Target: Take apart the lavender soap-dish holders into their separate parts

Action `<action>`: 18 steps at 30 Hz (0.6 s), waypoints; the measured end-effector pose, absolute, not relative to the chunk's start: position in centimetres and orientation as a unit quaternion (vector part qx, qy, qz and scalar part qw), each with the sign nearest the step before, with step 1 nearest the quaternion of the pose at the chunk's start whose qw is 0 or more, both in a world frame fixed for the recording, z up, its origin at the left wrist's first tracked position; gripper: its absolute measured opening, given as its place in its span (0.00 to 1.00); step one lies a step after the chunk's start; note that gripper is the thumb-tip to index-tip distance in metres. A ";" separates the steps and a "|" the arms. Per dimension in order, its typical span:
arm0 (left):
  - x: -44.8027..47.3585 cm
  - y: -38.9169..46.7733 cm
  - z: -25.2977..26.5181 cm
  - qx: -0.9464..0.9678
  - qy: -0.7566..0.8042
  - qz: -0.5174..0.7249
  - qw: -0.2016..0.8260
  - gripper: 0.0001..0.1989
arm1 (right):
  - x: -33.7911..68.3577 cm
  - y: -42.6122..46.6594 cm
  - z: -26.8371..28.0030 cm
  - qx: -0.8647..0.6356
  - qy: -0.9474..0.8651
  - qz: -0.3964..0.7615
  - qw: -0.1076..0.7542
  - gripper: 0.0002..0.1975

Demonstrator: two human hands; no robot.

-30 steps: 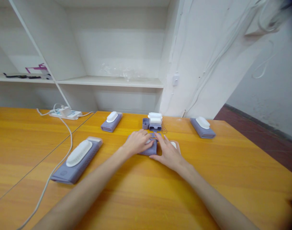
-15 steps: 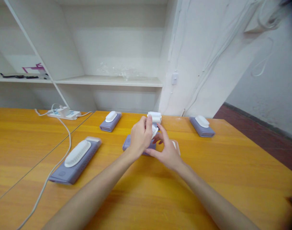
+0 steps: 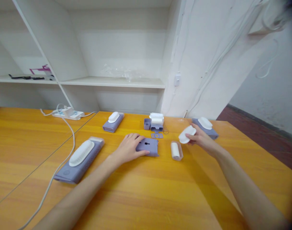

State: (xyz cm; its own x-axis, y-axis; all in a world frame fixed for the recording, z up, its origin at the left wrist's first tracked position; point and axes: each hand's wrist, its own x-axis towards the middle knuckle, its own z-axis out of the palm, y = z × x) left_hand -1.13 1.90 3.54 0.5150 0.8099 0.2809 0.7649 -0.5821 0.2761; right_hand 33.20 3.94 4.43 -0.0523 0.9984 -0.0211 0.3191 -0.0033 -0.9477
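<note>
My left hand (image 3: 129, 148) grips the left part of a flat purple plastic case (image 3: 152, 146) lying on the table, its thumb along the near edge and its fingers at the far side. Small dark slots show in the case's upper face. To the right, my right hand (image 3: 201, 139) pinches a white oval plastic piece (image 3: 187, 134) above the table. Just below that piece lies a clear case with a white roll (image 3: 175, 150) inside. Behind the purple case are a purple flat frame (image 3: 157, 135), a small purple box (image 3: 147, 124) and white cylindrical parts (image 3: 157, 118).
Purple units with white oval tops stand at the left (image 3: 81, 156), back left (image 3: 113, 121) and back right (image 3: 205, 127). A white cable (image 3: 73, 137) runs from a power strip (image 3: 69, 113) down the table's left side. White shelves (image 3: 112, 81) stand behind.
My hands have moved apart. My right hand has carried the white oval piece right, away from the purple case, while my left hand has come down onto the case.
</note>
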 end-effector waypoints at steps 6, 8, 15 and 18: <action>-1.5 1.9 2.7 0.845 0.510 0.157 0.029 0.33 | 35.9 2.3 3.8 -0.579 -0.588 0.533 0.186 0.44; -1.7 2.1 2.4 0.849 0.505 0.152 0.038 0.36 | 35.6 2.1 4.2 -0.597 -0.608 0.505 0.141 0.47; -2.8 2.6 1.8 0.856 0.469 0.198 0.089 0.37 | 35.9 2.8 4.8 -0.626 -0.644 0.431 0.084 0.47; -3.1 2.9 1.6 0.855 0.448 0.231 0.121 0.39 | 35.8 3.3 5.1 -0.637 -0.667 0.361 0.137 0.41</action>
